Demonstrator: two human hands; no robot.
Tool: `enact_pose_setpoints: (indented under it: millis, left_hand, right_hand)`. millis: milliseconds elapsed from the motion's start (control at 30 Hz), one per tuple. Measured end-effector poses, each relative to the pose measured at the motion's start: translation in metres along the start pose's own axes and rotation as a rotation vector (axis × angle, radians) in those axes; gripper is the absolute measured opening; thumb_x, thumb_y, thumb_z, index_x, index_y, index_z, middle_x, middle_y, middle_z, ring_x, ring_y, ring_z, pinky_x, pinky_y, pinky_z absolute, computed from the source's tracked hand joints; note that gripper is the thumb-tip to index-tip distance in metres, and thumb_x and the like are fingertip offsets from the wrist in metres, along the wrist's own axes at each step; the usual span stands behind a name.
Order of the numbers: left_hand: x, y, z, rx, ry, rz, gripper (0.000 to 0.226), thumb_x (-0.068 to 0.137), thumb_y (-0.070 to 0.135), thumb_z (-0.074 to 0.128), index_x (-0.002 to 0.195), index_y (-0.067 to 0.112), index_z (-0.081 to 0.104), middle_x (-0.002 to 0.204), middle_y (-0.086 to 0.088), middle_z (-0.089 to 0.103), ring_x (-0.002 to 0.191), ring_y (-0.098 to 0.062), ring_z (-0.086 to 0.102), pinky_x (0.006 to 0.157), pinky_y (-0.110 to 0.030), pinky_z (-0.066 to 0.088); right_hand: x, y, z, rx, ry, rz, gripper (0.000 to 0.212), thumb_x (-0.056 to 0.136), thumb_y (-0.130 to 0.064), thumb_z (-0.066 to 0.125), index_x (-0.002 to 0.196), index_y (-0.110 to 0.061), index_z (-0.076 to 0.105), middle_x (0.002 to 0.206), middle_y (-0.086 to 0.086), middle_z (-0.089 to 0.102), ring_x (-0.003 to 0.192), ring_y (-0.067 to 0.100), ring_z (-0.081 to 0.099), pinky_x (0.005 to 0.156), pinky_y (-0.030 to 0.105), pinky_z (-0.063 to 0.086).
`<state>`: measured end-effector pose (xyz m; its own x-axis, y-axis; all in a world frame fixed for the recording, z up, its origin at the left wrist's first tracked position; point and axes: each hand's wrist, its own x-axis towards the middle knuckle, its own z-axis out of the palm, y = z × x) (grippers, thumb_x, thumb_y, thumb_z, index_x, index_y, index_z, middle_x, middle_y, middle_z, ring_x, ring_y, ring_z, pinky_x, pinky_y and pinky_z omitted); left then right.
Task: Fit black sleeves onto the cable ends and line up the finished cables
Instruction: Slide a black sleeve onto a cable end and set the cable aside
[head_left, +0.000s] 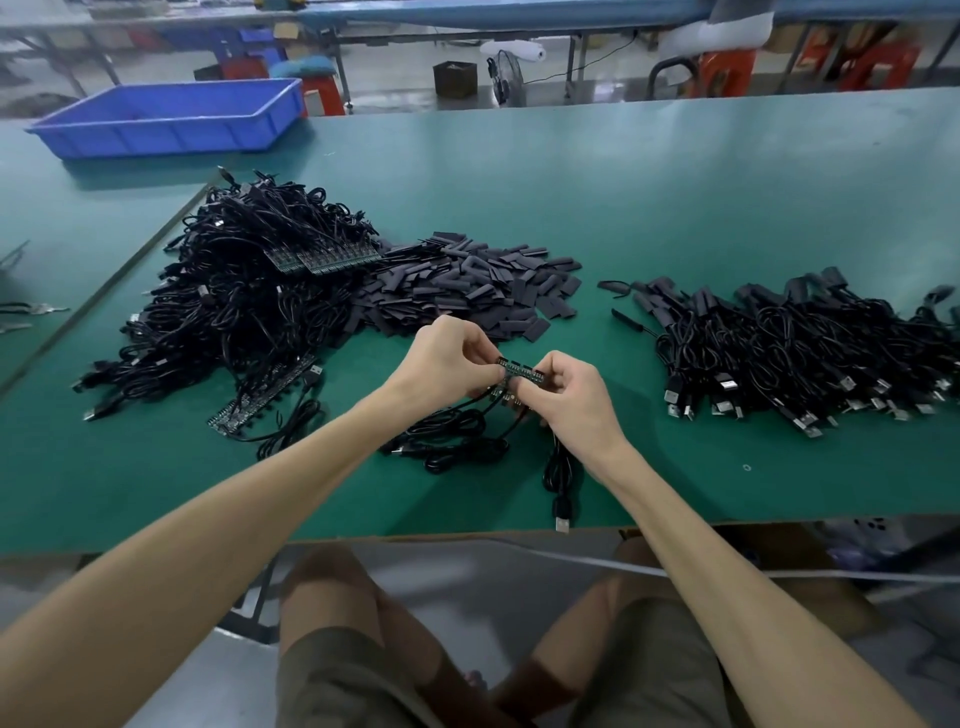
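My left hand (447, 364) and my right hand (571, 395) together pinch a small strip of circuit boards (519, 370) above the green table (675, 208). Black cables (457, 431) hang from the strip down onto the table; one USB plug (562, 519) lies at the near edge. A heap of loose black sleeves (467, 286) lies just beyond my hands. To the left is a big pile of unsleeved cables (234, 312) with board strips. On the right lies a row of sleeved cables (805, 353).
A blue plastic bin (171, 119) stands at the far left of the table. Another board strip with cables (260, 400) lies left of my hands. Metal tools (31, 312) rest at the left edge. Stools and benches stand beyond the table.
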<state>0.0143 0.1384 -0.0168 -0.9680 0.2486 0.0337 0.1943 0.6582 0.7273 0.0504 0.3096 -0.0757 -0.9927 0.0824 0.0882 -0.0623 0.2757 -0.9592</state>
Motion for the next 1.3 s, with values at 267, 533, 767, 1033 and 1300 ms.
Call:
enact_pose_setpoints:
  millis: [267, 533, 767, 1033, 1300]
  left_hand:
    - [-0.002, -0.003, 0.008, -0.002, 0.037, -0.013, 0.005, 0.083, 0.012, 0.079, 0.083, 0.014, 0.074, 0.071, 0.003, 0.072, 0.060, -0.005, 0.065, 0.061, -0.019, 0.056]
    - [0.002, -0.002, 0.014, -0.007, 0.076, -0.014, 0.015, 0.085, 0.011, 0.074, 0.079, 0.021, 0.065, 0.077, 0.004, 0.069, 0.062, -0.001, 0.061, 0.054, -0.009, 0.045]
    - [-0.003, 0.014, -0.017, -0.509, -0.117, -0.047, 0.010, 0.091, 0.007, 0.074, 0.098, 0.000, 0.070, 0.089, -0.011, 0.072, 0.077, -0.015, 0.068, 0.070, -0.031, 0.061]
    - [-0.022, 0.050, -0.012, -0.508, -0.324, 0.068, 0.015, 0.094, 0.003, 0.068, 0.107, -0.006, 0.070, 0.093, -0.015, 0.070, 0.074, -0.015, 0.059, 0.064, -0.025, 0.048]
    - [-0.041, 0.069, 0.017, -0.538, -0.605, 0.013, 0.006, 0.094, 0.004, 0.068, 0.097, 0.002, 0.072, 0.092, -0.024, 0.066, 0.070, -0.032, 0.047, 0.044, -0.022, 0.042]
  right_hand:
    - [-0.002, -0.001, 0.000, -0.031, 0.010, 0.004, 0.032, 0.085, -0.024, 0.079, 0.075, -0.004, 0.057, 0.071, 0.015, 0.070, 0.060, 0.017, 0.053, 0.059, 0.041, 0.046]
    - [-0.003, 0.000, 0.000, -0.062, 0.062, 0.005, 0.028, 0.091, -0.025, 0.076, 0.079, -0.006, 0.058, 0.064, 0.001, 0.061, 0.058, 0.016, 0.053, 0.057, 0.033, 0.043]
    - [-0.002, 0.000, 0.001, -0.039, 0.031, 0.007, 0.029, 0.100, -0.041, 0.065, 0.110, -0.015, 0.071, 0.088, -0.003, 0.079, 0.070, 0.011, 0.074, 0.075, 0.028, 0.059]
    - [0.000, 0.003, 0.007, -0.242, -0.013, -0.112, 0.018, 0.097, -0.010, 0.067, 0.082, -0.020, 0.071, 0.093, -0.008, 0.062, 0.080, 0.002, 0.057, 0.073, 0.017, 0.040]
    - [-0.025, -0.001, -0.001, 0.123, -0.116, -0.033, 0.015, 0.087, 0.001, 0.055, 0.101, -0.003, 0.061, 0.097, 0.016, 0.061, 0.092, 0.015, 0.064, 0.076, 0.019, 0.052]
